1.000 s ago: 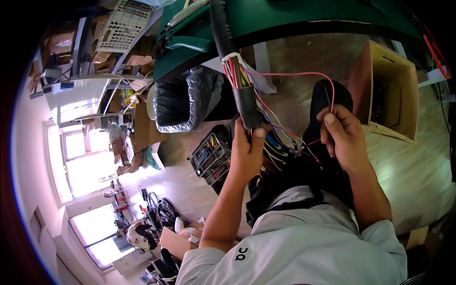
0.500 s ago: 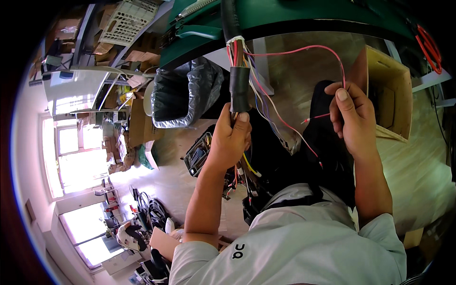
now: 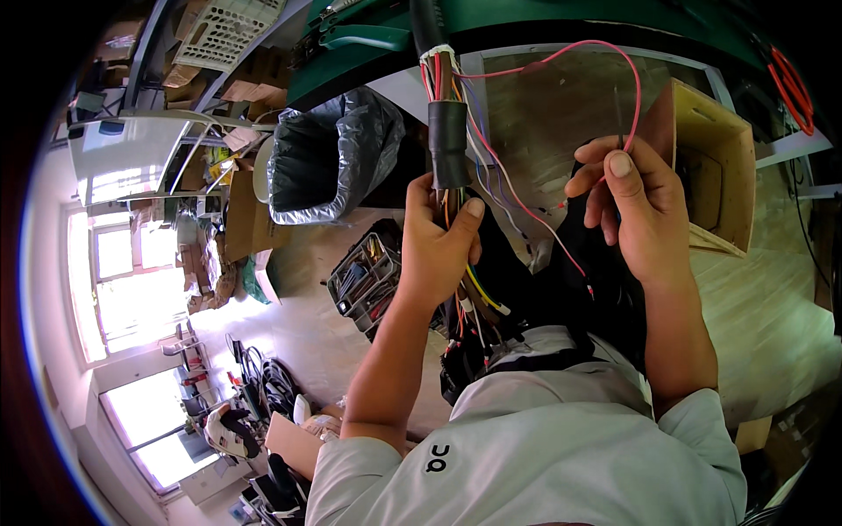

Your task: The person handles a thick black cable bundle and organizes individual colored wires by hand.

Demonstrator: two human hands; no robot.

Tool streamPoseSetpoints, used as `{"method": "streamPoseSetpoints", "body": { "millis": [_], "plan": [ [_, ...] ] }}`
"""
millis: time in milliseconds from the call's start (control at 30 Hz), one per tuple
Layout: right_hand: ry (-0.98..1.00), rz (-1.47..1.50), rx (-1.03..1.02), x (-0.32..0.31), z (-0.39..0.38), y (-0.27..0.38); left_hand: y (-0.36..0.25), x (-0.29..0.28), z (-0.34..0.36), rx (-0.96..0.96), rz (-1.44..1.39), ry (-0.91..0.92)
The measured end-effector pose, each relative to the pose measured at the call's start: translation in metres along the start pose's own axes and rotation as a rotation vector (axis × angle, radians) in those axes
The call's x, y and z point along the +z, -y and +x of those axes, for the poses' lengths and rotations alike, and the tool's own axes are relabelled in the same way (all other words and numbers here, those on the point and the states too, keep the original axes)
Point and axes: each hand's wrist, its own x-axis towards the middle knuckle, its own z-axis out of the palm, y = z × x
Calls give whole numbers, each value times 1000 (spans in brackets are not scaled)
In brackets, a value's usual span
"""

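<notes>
My left hand (image 3: pixel 438 244) is wrapped round a bundle of thin coloured wires just below a black sleeve (image 3: pixel 449 140). Above the sleeve, red, white and brown wires come out of a thick black cable (image 3: pixel 427 31) that hangs over the bench edge. My right hand (image 3: pixel 645 206) pinches a red wire (image 3: pixel 633 79), which loops up from the cable; its tipped end shows left of the fingers. A thin dark strip rises above those fingertips, too faint to name. Other loose wires (image 3: pixel 517 195) hang between my hands, and yellow and white wire ends (image 3: pixel 484 294) dangle below the left.
Ahead is a green-topped bench (image 3: pixel 544 16) with a green-handled tool (image 3: pixel 364 38) on it. A lined bin (image 3: pixel 338 167) stands left, a wooden box (image 3: pixel 719 162) right. On the floor lies a tool tray (image 3: pixel 368 280). Red cable (image 3: pixel 792 92) hangs at the far right.
My right hand has shifted slightly left and up along the red wire, whose loop now rises higher. My left hand still grips the bundle, slightly further right, with its thumb raised more.
</notes>
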Motion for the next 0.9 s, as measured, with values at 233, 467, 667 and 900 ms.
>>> {"method": "streamPoseSetpoints", "body": {
  "millis": [233, 467, 667, 900],
  "plan": [
    [-21, -19, 22, -1, 3, -1, 0, -4, -10, 241, 665, -200],
    [-44, 33, 47, 2, 4, -3, -2, -5, -11, 294, 828, -194],
    [13, 175, -101, 0, 32, 10, -7, -2, -12, 231, 830, -203],
    [12, 278, -108, 26, 109, 18, -2, -2, -9, 251, 828, -211]
  ]
}}
